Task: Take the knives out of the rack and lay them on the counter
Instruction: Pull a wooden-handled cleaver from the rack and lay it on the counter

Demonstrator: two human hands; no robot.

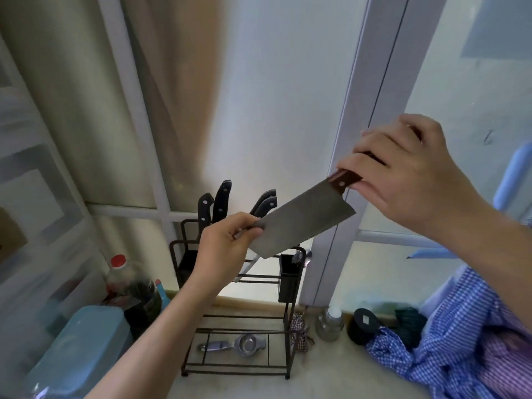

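A broad cleaver [305, 223] with a brown riveted handle hangs in the air above the black wire rack [239, 321]. My right hand [408, 180] is closed around its handle at the upper right. My left hand [227, 249] pinches the far end of the blade between thumb and fingers. Several black-handled knives [221, 201] still stand upright in the rack's top slots behind the cleaver, two at the left and two at the right [263, 205]. A thin blade [247, 267] shows below my left hand.
A metal squeezer [239, 345] lies on the rack's bottom shelf. A red-capped bottle [121, 280] and a teal box [77, 349] stand left; a jar [329, 323], a black lid [364, 322] and blue checked cloth [460, 341] lie right on the beige counter [316, 381].
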